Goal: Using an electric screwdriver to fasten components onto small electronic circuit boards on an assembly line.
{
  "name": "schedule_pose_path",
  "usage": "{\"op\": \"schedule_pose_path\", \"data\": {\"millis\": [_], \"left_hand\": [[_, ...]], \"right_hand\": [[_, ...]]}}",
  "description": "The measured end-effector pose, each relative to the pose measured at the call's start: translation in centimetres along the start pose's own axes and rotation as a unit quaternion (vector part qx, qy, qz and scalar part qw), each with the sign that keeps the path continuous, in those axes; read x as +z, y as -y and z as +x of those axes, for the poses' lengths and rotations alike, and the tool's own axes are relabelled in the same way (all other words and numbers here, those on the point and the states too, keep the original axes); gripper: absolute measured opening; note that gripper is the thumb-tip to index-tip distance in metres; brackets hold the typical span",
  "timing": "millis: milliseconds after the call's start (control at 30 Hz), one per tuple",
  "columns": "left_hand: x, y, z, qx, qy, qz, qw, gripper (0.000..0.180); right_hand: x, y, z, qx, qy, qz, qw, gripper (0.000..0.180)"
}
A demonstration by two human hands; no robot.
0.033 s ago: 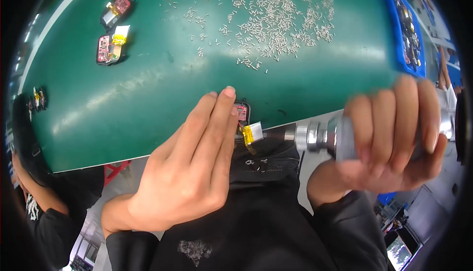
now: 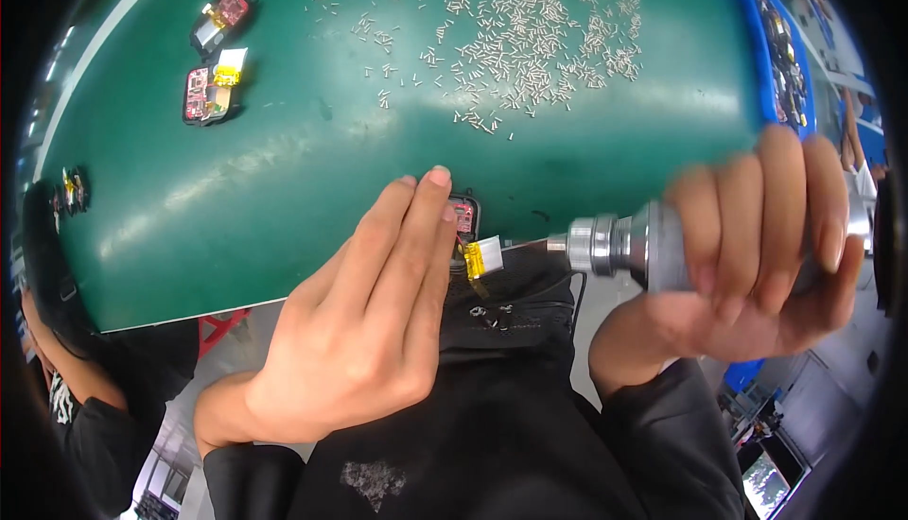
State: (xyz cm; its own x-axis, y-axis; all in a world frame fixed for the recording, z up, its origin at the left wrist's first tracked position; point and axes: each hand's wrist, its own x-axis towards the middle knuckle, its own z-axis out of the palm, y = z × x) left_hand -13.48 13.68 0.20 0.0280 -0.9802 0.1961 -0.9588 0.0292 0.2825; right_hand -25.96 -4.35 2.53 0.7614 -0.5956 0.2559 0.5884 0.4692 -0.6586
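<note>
My left hand [image 2: 369, 321] lies over the left side of a small black casing [image 2: 474, 206] at the table's near edge, fingers long and pressed together, holding it in place. Inside the casing shows a red circuit board [image 2: 463, 216]; a silver battery with yellow tape [image 2: 483, 256] hangs out at its lower right. My left thumb is hidden. To the right, my right hand [image 2: 757, 246] is wrapped round a grey and silver electric screwdriver [image 2: 605, 246], held sideways and pointing left toward the battery. Its thin tip is blurred, so I cannot tell whether it touches the casing.
Many loose small screws [image 2: 520, 38] are scattered across the far middle of the green table [image 2: 312, 189]. Two opened casings [image 2: 210, 95] lie at the far left, more parts [image 2: 72, 191] at the left edge. A blue tray [image 2: 804, 95] of parts stands far right. Another person's arm [image 2: 76, 359] is at left.
The screwdriver and my right hand have shifted slightly right and up. My left hand and the casing stay nearly where they were.
</note>
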Motion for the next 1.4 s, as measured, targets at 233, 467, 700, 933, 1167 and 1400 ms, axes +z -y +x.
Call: {"op": "schedule_pose_path", "data": {"millis": [233, 467, 700, 933, 1167, 1400], "left_hand": [[0.4, 0.1, -0.1, 0.011, -0.011, 0.014, 1.000, 0.035], [0.6, 0.4, 0.1, 0.027, -0.021, 0.019, 0.999, 0.030], [2.1, 0.4, -0.4, 0.031, -0.083, 0.016, 0.996, 0.029], [2.1, 1.2, -0.4, 0.040, -0.099, -0.018, 0.994, 0.035], [0.8, 0.8, -0.5, 0.041, -0.069, -0.008, 0.997, 0.040], [-1.6, 3.3, -4.2, -0.135, -0.060, 0.033, 0.989, 0.044]], "right_hand": [[-1.2, -0.4, 1.3, 0.061, 0.051, -0.056, 0.995, 0.016], [-1.4, -1.1, 0.9, 0.055, 0.045, -0.085, 0.994, 0.016], [-1.2, -1.7, 1.8, 0.096, 0.132, -0.096, 0.982, 0.021], [0.4, -2.5, 2.4, 0.092, 0.170, -0.165, 0.967, 0.021], [0.2, -2.7, 3.2, 0.095, 0.219, -0.122, 0.963, 0.018], [-2.8, -0.9, 2.2, 0.047, 0.213, 0.118, 0.969, 0.013]]}}
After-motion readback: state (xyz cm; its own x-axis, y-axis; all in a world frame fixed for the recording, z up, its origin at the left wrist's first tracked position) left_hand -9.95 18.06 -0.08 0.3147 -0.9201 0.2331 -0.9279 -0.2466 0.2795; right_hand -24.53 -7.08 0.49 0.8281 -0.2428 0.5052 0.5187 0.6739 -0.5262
